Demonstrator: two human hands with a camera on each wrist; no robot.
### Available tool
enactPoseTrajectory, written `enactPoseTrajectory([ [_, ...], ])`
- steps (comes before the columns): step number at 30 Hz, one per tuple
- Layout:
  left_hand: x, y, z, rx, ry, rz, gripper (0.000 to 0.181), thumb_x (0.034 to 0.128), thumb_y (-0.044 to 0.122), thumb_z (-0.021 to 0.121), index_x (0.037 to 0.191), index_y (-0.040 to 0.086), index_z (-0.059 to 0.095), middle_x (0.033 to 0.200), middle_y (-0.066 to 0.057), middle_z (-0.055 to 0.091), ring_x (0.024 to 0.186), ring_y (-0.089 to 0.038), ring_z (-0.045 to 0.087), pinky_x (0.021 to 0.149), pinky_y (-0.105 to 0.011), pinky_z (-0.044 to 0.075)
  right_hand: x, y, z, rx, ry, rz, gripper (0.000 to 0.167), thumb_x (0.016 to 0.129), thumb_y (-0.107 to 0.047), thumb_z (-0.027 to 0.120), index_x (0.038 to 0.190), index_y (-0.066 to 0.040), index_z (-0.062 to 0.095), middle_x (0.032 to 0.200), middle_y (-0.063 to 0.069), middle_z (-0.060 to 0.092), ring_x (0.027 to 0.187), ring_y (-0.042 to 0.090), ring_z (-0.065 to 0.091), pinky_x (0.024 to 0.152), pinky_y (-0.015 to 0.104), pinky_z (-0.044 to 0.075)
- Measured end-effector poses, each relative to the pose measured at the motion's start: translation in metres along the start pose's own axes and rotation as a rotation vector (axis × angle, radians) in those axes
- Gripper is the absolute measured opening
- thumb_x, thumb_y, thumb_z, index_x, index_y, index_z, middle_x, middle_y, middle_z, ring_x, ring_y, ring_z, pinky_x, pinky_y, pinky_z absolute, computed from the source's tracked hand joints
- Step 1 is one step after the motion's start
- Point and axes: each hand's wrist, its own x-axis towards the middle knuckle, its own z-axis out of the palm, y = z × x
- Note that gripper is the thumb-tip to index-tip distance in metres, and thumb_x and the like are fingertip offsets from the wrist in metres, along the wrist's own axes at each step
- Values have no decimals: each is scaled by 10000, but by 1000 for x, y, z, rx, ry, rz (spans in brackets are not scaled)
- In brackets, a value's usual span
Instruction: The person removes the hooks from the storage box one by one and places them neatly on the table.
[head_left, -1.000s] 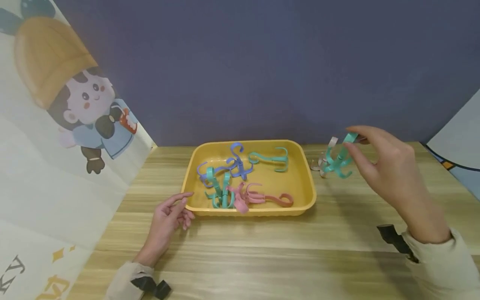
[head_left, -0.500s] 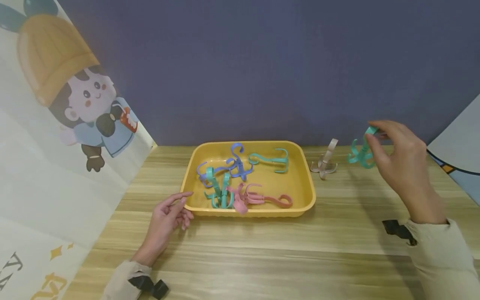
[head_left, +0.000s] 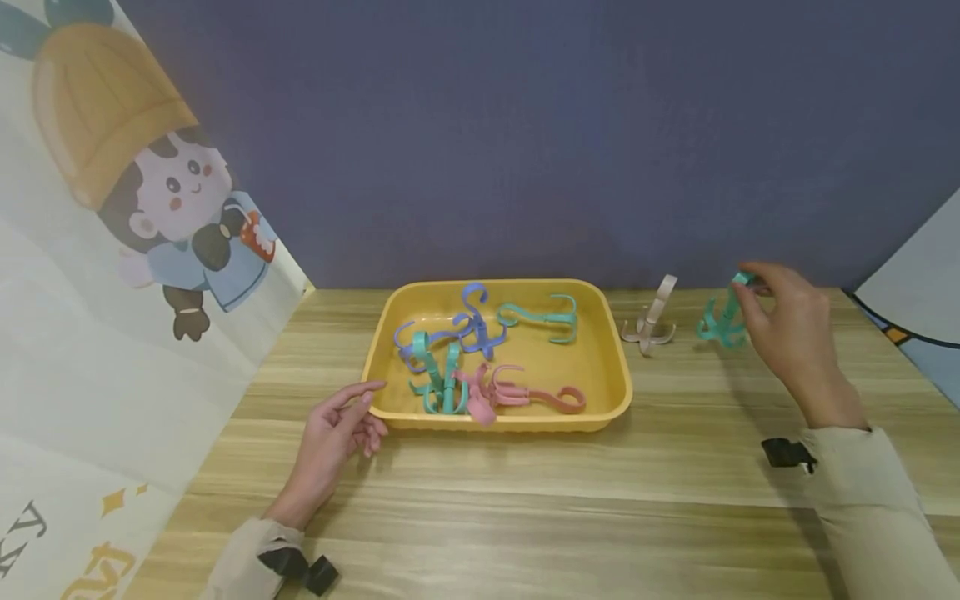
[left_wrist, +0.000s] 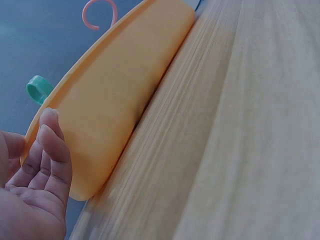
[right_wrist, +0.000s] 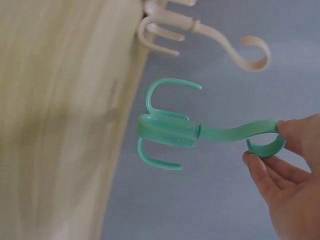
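A green multi-prong hanging hook (head_left: pixel 723 321) stands upright at the right, its curled top pinched between thumb and fingers of my right hand (head_left: pixel 797 333). Its prongs are at or just above the tabletop; I cannot tell if they touch. A pale pink hanging hook (head_left: pixel 654 321) stands beside it to the left, apart from it. My left hand (head_left: pixel 333 437) holds the near left corner of the yellow tray (left_wrist: pixel 115 100), its rim between the fingers. Inside the tray lie blue hooks (head_left: pixel 474 327), green hooks (head_left: pixel 442 383) and pink hooks (head_left: pixel 517 394), some overlapping.
Everything stands on a wood-grain table (head_left: pixel 525 517). A dark blue partition (head_left: pixel 525 142) rises behind the tray and hooks. At the left is a white panel with a cartoon figure (head_left: pixel 183 192), and another pale panel (head_left: pixel 915 275) is at the right.
My right hand has carried the green hook right, past the pale pink hook, then lowered it toward the table. The left hand and tray have stayed in place.
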Motion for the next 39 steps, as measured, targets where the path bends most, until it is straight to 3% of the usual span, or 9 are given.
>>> enactPoseTrajectory([
  [9, 0, -1, -1, -14, -13, 9, 401, 1050, 186, 528, 1325, -106, 522, 718, -93, 705, 550, -142, 626, 461, -234, 516, -9, 19, 10, 5, -40, 32, 291, 963, -33, 640, 1234, 73, 635, 1176, 330, 629, 915, 494, 652, 717, 604, 486],
  [10, 0, -2, -1, -14, -11, 9, 400, 1050, 188, 529, 1324, -103, 524, 718, -92, 705, 549, -141, 627, 461, -232, 516, -10, 20, 10, 1, -50, 43, 298, 969, -44, 635, 1246, 66, 630, 1184, 325, 629, 927, 493, 651, 741, 535, 527],
  [13, -1, -2, 0, -11, -10, 9, 417, 1051, 191, 526, 1326, -121, 508, 718, -93, 703, 549, -142, 624, 461, -233, 514, -11, 22, 8, 12, -89, 79, 325, 988, -63, 607, 1289, 62, 600, 1206, 333, 614, 976, 505, 635, 757, 517, 529],
  [18, -2, -3, 1, -2, -6, -3, 437, 1053, 199, 524, 1335, -133, 490, 713, -89, 701, 547, -141, 621, 461, -231, 513, -11, 24, 2, 55, -167, 138, 368, 1006, -79, 566, 1341, 70, 536, 1241, 370, 566, 1043, 558, 579, 778, 639, 466],
  [23, -1, -1, 1, 11, -6, 1, 435, 1051, 211, 528, 1335, -118, 500, 724, -95, 700, 555, -139, 623, 466, -229, 516, -10, 23, 1, 53, -190, 146, 410, 1007, -92, 563, 1376, 73, 491, 1274, 385, 527, 1091, 575, 518, 841, 679, 430],
  [26, 0, 0, 1, 6, 4, -7, 438, 1049, 214, 532, 1332, -119, 504, 720, -101, 698, 552, -145, 620, 460, -230, 510, -7, 21, 1, 45, -194, 147, 421, 1009, -105, 562, 1384, 71, 487, 1299, 388, 508, 1150, 583, 461, 963, 709, 347],
  [32, 0, -2, 1, -4, 39, -28, 423, 1042, 223, 550, 1316, -98, 537, 699, -107, 691, 535, -155, 611, 448, -225, 492, 0, 8, -1, 67, -143, 107, 392, 988, -81, 590, 1337, 89, 533, 1331, 370, 507, 1259, 570, 395, 1126, 655, 209],
  [37, 0, -1, 2, -20, 37, -27, 426, 1041, 215, 550, 1321, -106, 526, 703, -107, 692, 538, -154, 612, 451, -223, 495, 2, -22, -3, 81, -77, 75, 347, 969, -51, 617, 1288, 77, 573, 1346, 330, 509, 1261, 538, 393, 1068, 676, 267],
  [39, 0, -1, 3, -26, 31, -25, 430, 1041, 214, 550, 1323, -109, 522, 705, -108, 693, 539, -155, 613, 453, -225, 497, 2, -37, -2, 71, -49, 16, 332, 951, -26, 638, 1263, 78, 589, 1333, 316, 523, 1216, 522, 437, 1009, 666, 333],
])
